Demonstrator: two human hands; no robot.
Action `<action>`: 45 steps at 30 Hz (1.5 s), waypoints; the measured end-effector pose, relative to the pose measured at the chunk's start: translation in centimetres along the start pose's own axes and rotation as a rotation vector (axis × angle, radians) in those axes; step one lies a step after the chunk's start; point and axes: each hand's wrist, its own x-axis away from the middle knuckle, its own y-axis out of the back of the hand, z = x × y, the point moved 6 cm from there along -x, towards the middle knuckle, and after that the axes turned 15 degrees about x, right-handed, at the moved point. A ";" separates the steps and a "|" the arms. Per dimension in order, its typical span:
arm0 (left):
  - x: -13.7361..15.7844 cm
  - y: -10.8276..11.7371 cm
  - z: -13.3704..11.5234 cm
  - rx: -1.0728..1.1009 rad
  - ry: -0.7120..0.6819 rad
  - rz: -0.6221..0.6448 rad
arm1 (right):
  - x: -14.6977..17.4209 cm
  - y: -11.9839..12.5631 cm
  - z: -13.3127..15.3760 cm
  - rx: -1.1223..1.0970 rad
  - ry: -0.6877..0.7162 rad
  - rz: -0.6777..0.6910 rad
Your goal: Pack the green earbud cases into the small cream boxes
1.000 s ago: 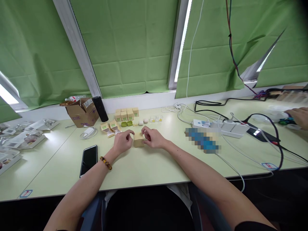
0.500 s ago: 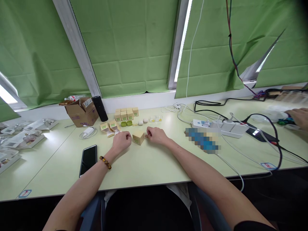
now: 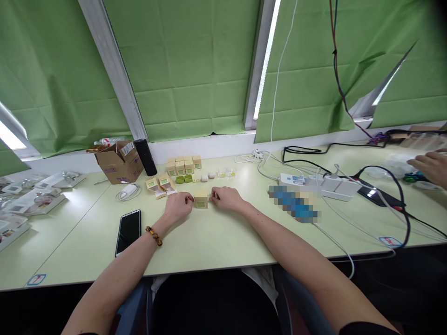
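From my spot, nothing legible | brown cardboard box [image 3: 117,170]: purple print [image 3: 123,179] and white label [image 3: 127,149], too small to read | two white, blue-framed tabletop stickers [image 3: 37,279] [image 3: 390,242]: red marks, unreadable

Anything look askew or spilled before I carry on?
No spill shows. The small box between the left hand and right hand stands upright. At upper right, the green blind looks askew: it's creased and leaves a slanted, bright gap.

A phone [image 3: 128,232] lies on the table [image 3: 226,246] — beyond it a white charger [image 3: 129,190], an open cardboard box [image 3: 120,166] and a black cylinder [image 3: 145,158].
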 end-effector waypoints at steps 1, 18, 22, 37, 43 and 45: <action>0.0 0.0 0.0 -0.003 -0.003 -0.005 | 0.0 -0.1 0.0 -0.007 0.012 0.005; 0.3 -0.2 -0.3 -0.034 0.016 0.026 | 1.4 1.7 2.1 -0.426 0.240 -0.157; 0.3 0.0 -0.1 -0.097 0.027 -0.003 | 2.0 2.2 3.4 -0.229 0.284 -0.240; 0.7 -0.3 -0.7 -0.221 0.003 0.017 | -2.7 5.8 2.8 -0.198 0.241 -0.295; 0.9 -0.4 -1.3 -0.224 -0.011 0.034 | -10.9 7.7 -0.6 -0.105 -0.018 -0.352; 1.0 -0.4 -1.3 -0.223 0.000 0.040 | -12.9 7.3 -1.2 -0.093 -0.045 -0.330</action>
